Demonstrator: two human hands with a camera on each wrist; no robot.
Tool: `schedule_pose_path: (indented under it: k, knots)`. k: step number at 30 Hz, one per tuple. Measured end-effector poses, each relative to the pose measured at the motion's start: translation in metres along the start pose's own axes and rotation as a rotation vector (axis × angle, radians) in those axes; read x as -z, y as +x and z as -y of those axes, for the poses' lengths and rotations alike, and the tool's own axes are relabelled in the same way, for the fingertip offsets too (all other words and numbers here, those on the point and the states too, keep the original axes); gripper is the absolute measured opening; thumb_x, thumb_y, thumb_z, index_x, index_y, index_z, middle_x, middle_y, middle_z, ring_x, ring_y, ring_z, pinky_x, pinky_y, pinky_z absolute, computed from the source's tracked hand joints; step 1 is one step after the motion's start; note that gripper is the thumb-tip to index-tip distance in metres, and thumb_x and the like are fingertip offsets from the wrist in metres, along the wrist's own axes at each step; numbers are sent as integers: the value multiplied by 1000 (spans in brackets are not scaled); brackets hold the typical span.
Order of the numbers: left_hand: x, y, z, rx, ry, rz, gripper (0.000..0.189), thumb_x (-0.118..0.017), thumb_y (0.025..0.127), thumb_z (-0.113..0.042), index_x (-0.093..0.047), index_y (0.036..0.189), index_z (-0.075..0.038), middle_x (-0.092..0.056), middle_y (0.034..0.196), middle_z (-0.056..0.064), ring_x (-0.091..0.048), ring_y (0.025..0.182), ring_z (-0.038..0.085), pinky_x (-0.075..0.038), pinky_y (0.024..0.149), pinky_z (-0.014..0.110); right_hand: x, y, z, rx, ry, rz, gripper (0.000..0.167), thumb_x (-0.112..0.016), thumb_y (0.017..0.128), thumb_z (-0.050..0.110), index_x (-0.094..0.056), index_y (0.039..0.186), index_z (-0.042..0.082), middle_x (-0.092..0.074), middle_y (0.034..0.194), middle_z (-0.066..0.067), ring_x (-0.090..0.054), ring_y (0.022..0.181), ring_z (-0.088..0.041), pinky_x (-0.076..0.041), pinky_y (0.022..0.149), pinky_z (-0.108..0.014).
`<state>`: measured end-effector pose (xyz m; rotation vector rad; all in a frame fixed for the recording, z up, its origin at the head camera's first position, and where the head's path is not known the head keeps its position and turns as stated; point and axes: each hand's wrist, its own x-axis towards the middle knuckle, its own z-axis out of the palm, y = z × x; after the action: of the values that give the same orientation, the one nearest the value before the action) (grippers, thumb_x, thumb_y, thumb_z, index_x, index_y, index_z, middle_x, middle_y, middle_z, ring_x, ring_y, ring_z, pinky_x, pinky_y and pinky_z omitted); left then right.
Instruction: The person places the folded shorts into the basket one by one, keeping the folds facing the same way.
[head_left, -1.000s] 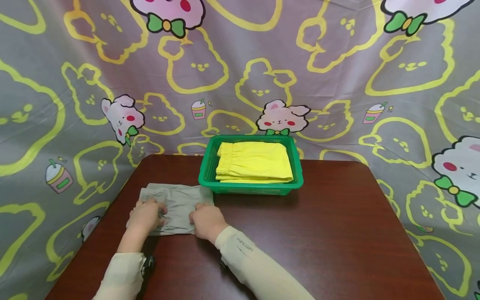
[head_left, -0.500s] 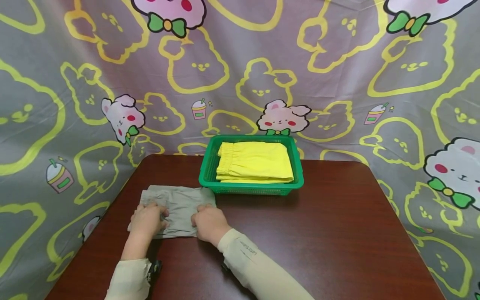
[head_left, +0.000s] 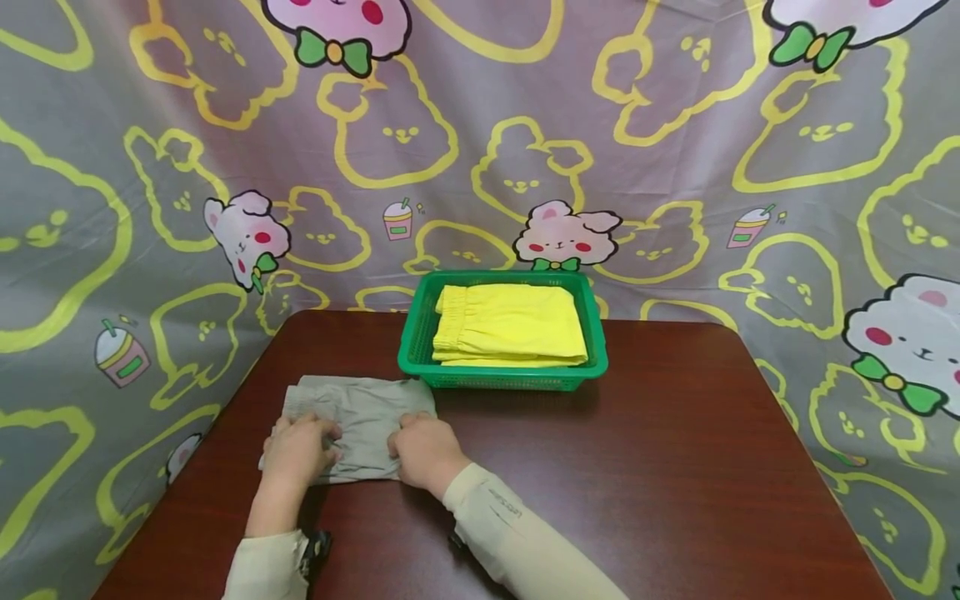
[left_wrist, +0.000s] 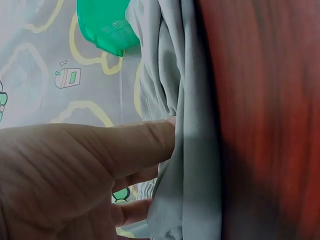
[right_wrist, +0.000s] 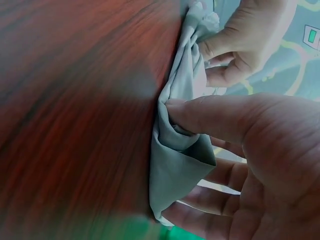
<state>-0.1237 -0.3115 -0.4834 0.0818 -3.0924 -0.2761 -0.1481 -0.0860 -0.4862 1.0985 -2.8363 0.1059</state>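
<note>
Folded grey pants (head_left: 360,410) with a gathered elastic waistband at the left lie flat on the table, left of centre. My left hand (head_left: 296,450) holds them near the waistband, its thumb (left_wrist: 150,140) pushed into the cloth at the near edge and its fingers bent over the top. At the other end my right hand (head_left: 429,450) grips the right edge. Its thumb (right_wrist: 200,115) sinks into the folds in the right wrist view, while the fingers reach along the far side. The cloth is rumpled between the hands. Some fingertips are hidden.
A green plastic basket (head_left: 502,382) stands behind and to the right of the grey pants, its front left corner close to them. Folded yellow pants (head_left: 510,323) lie inside it. The brown table (head_left: 645,467) extends to the right. A patterned cloth (head_left: 660,167) hangs behind and at both sides.
Both hands and the grey pants have slid a little toward me and slightly right. The basket with the yellow pants has stayed in place.
</note>
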Motion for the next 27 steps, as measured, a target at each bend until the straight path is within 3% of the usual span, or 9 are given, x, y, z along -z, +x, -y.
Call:
schedule_pose_path:
  k: [8, 17, 27]
  knots:
    - [-2, -6, -7, 22, 4, -7, 27, -86, 82, -21, -77, 107, -17, -63, 121, 18, -47, 113, 53, -43, 80, 70, 0, -6, -3, -7, 16, -7, 22, -84, 77, 32, -78, 97, 36, -62, 99, 10, -59, 93, -15, -52, 63, -28]
    - [-3, -9, -14, 4, 11, -21, 27, -86, 82, -23, -77, 108, -18, -63, 123, 18, -48, 114, 52, -44, 78, 68, -2, -12, -4, -21, 16, -9, 22, -84, 78, 32, -78, 99, 36, -61, 99, 10, -58, 93, -15, -52, 61, -28]
    - [-7, -17, -22, 9, -1, -45, 27, -86, 82, -23, -77, 107, -18, -64, 120, 16, -48, 113, 50, -44, 78, 67, -3, -21, -16, -21, 80, 9, 23, -85, 76, 33, -78, 97, 38, -59, 98, 12, -58, 97, -16, -51, 61, -28]
